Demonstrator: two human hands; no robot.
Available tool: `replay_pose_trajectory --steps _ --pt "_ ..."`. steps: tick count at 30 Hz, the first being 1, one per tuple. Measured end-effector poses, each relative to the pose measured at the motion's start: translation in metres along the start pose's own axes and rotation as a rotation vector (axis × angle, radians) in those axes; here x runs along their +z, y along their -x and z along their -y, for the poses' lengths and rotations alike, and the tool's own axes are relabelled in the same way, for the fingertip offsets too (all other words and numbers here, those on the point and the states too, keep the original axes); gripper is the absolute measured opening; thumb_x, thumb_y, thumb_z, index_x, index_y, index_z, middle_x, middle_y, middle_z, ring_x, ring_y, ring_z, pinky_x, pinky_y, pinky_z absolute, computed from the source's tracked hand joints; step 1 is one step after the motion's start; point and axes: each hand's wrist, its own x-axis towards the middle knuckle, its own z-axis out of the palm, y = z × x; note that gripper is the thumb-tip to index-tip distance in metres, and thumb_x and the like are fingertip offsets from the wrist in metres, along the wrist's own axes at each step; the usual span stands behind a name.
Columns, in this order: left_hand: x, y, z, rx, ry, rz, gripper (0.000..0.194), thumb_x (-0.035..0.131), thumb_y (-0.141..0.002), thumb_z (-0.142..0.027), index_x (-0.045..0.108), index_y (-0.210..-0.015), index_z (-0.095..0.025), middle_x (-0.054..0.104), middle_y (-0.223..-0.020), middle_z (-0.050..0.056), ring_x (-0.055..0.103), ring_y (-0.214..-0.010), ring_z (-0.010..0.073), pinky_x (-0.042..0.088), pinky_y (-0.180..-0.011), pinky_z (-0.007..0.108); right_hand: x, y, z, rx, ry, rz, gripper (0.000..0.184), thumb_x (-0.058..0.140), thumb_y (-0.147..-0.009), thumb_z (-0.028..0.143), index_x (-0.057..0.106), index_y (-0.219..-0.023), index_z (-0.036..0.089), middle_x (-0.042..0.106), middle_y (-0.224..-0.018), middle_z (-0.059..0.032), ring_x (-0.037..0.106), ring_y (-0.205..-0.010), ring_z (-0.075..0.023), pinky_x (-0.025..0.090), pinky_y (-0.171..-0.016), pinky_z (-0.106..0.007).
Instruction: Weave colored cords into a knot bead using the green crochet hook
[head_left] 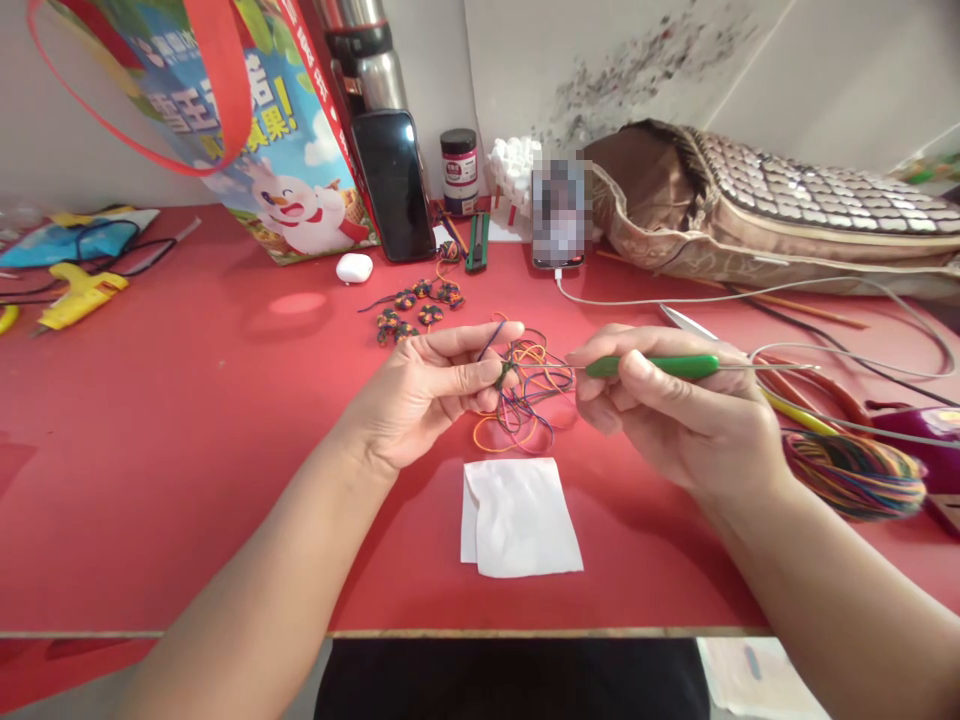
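Pinched between the thumb and fingers of my left hand (450,372) is a small dark piece of knotted cord (507,374). My right hand (675,400) grips the green handle of a crochet hook (679,366), a thin metal shaft showing at each end. The left-hand shaft reaches to the knotted cord; whether it passes through a loop is too small to tell. Loose orange, pink, blue and dark cords (536,400) lie tangled on the table behind and between the hands. Several finished-looking knotted cord pieces (422,290) sit just beyond my left hand.
A folded white tissue (525,518) lies near the front of the red table (187,480). At right are a cord bundle (859,475) and a charging cable (667,300). Behind stand phones (394,185), a jar (459,170) and a bag (300,150). A yellow glue gun (82,295) lies left.
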Motion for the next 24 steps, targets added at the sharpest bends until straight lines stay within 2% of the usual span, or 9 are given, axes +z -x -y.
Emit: replay_pose_trajectory --steps 6,10,13,15,20,24 --pt "0.003 0.001 0.003 0.018 -0.005 -0.021 0.033 0.092 -0.068 -0.006 0.087 -0.097 -0.018 0.080 -0.077 0.003 0.069 -0.063 0.0101 0.054 -0.055 0.018 -0.002 -0.001 -0.003 0.073 -0.105 0.002 0.016 0.086 -0.088 0.036 0.085 -0.092 0.020 0.078 -0.076 -0.0038 0.062 -0.051 -0.0134 0.054 -0.046 -0.030" --pt "0.010 0.003 0.008 0.071 -0.022 -0.054 0.036 0.093 -0.066 -0.006 0.087 -0.099 -0.019 0.082 -0.092 0.004 0.070 -0.068 0.0110 0.055 -0.059 0.021 0.003 0.000 -0.005 0.094 -0.151 0.021 0.011 0.083 -0.090 0.033 0.084 -0.095 0.022 0.078 -0.074 -0.0019 0.065 -0.050 -0.0135 0.056 -0.046 -0.029" --pt "0.015 0.003 0.013 0.110 -0.046 -0.037 0.039 0.093 -0.066 -0.007 0.087 -0.102 -0.020 0.079 -0.079 0.002 0.066 -0.060 0.0105 0.055 -0.059 0.024 0.009 0.001 -0.005 0.096 -0.159 0.044 0.010 0.081 -0.092 0.030 0.084 -0.096 0.022 0.079 -0.076 -0.0026 0.069 -0.053 -0.0144 0.060 -0.051 -0.029" --pt "0.016 0.002 0.016 0.125 -0.056 -0.031 0.038 0.093 -0.068 -0.009 0.087 -0.104 -0.021 0.075 -0.072 0.000 0.064 -0.057 0.0099 0.054 -0.059 0.024 0.014 0.002 -0.005 0.092 -0.154 0.017 0.012 0.082 -0.091 0.032 0.085 -0.098 0.023 0.081 -0.080 -0.0035 0.070 -0.056 -0.0152 0.062 -0.054 -0.031" --pt "0.013 -0.001 0.020 0.162 -0.052 -0.013 0.038 0.093 -0.069 -0.011 0.087 -0.104 -0.024 0.074 -0.071 -0.002 0.063 -0.058 0.0083 0.053 -0.061 0.023 0.022 0.004 -0.008 0.111 -0.181 -0.124 0.015 0.084 -0.089 0.034 0.085 -0.100 0.024 0.078 -0.079 -0.0023 0.069 -0.062 -0.0145 0.063 -0.061 -0.030" --pt "0.011 -0.001 0.021 0.185 -0.094 -0.017 0.037 0.090 -0.071 -0.011 0.087 -0.105 -0.025 0.079 -0.082 0.001 0.065 -0.065 0.0106 0.055 -0.065 0.025 0.018 0.001 -0.008 0.181 -0.210 -0.127 0.014 0.082 -0.088 0.034 0.086 -0.095 0.023 0.077 -0.077 -0.0027 0.062 -0.055 -0.0116 0.055 -0.053 -0.027"
